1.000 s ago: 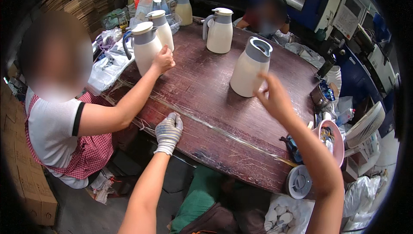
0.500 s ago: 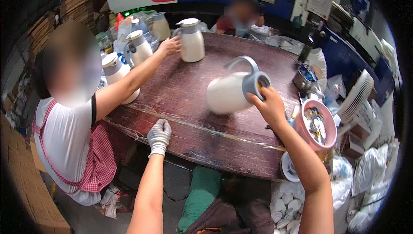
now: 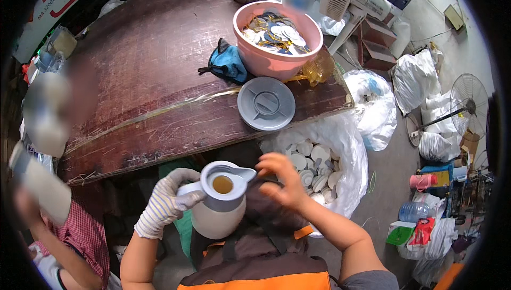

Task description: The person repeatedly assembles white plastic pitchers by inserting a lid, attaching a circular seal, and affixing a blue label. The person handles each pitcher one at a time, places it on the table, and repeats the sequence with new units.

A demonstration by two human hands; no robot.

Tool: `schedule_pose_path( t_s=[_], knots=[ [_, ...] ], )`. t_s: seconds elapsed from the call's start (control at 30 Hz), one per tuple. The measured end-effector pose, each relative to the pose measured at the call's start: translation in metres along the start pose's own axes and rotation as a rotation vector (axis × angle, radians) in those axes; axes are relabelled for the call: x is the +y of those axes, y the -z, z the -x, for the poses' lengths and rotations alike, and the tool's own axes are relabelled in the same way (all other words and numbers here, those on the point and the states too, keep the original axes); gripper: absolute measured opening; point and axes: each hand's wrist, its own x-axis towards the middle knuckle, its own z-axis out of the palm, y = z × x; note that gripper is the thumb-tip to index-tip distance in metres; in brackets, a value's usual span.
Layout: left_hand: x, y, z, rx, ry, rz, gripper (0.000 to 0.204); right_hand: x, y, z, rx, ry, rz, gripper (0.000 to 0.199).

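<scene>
A white jug (image 3: 218, 219) with a grey collar and spout stands upright over my lap, below the table's near edge. Its top is uncovered, and a yellowish inside shows through the round mouth. My left hand (image 3: 158, 207), in a striped white glove, is closed round the jug's handle. Just right of the spout, my bare right hand (image 3: 282, 179) has its fingers apart and curved, holding nothing. On the table corner beyond lies a round grey lid (image 3: 266, 117). A pink basin (image 3: 266, 65) behind it holds many small discs and parts.
A blue pouch (image 3: 229, 62) sits beside the basin on the dark wooden table (image 3: 149, 50). Right of my lap, an open plastic bag (image 3: 352, 165) holds white and grey discs. At far left, a co-worker's hand grips another white jug (image 3: 47, 194). A standing fan (image 3: 468, 103) is at the right.
The jug has gone from tilted above the table in my right hand to upright over my lap in my left. My right hand has let go. The view has swung right and down.
</scene>
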Motion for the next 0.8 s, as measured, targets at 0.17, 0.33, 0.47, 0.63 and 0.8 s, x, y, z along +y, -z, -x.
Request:
schedule_pose_path(
  t_s=[0.17, 0.33, 0.47, 0.63, 0.8],
  knots=[
    [-0.018, -0.011, -0.001, 0.16, 0.0, 0.051, 0.039, 0.172, 0.09, 0.065, -0.095, -0.785, 0.435, 0.05],
    [-0.017, -0.016, 0.005, 0.221, 0.166, 0.013, 0.03, 0.284, 0.129, 0.088, -0.175, -1.054, 1.153, 0.092],
    [-0.011, -0.023, 0.011, 0.237, 0.17, 0.014, 0.028, 0.306, 0.11, 0.092, 0.032, -1.198, 0.997, 0.094],
    [0.002, -0.021, 0.01, 0.244, 0.26, -0.14, 0.028, 0.305, 0.088, 0.127, -0.315, -1.08, 1.081, 0.058],
    [-0.015, -0.012, 0.005, 0.143, 0.093, -0.04, 0.039, 0.319, 0.149, 0.183, -0.309, -0.933, 0.712, 0.077]
  ],
)
